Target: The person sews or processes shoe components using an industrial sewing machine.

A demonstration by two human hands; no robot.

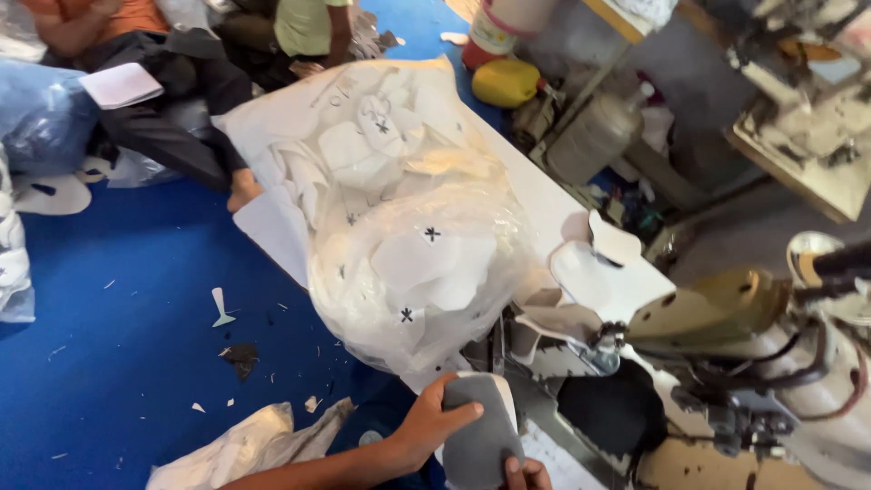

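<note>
My left hand (pixel 428 426) grips a grey cut piece (pixel 481 431) of soft material with a white edge, thumb across its upper side. Only a fingertip of my right hand (pixel 526 474) shows at the bottom edge, touching the same piece from below. Just above them lies a big clear plastic bag (pixel 408 236) stuffed with white cut pieces marked with small black signs. To the right stands a sewing machine (pixel 726 363) with loose white pieces (pixel 599 272) beside it.
Blue floor (pixel 118 318) at the left carries scraps and a crumpled bag (pixel 245 445). Two people sit at the top left. A yellow jug (pixel 505 82), a grey container (pixel 594 136) and a worktable (pixel 807 136) stand at the top right.
</note>
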